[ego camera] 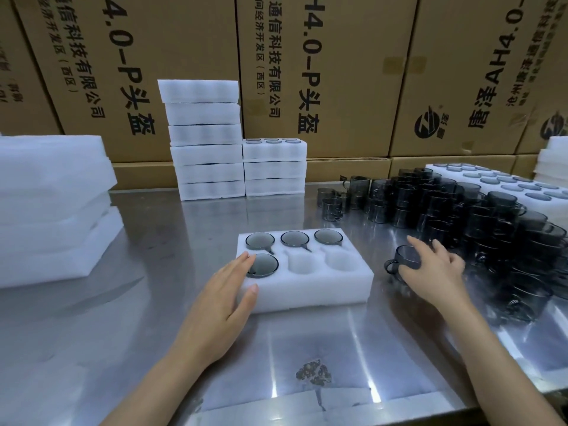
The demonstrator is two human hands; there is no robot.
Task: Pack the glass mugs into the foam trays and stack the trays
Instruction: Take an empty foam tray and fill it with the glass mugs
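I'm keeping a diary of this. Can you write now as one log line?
tray: four mugs in, two pockets empty | left hand: steadying tray | right hand: on loose mug

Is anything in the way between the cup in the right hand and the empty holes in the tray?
No. Only bare table lies between the mug under the right hand and the two empty holes.

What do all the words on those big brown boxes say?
"H4.0-P头盔", sideways, on the left box.
"H4.0-P头盔" on the middle box.
"AH4.0" on the right box.
The smaller Chinese lines and the round logo are too blurred to read surely.
Nothing on trays or mugs.
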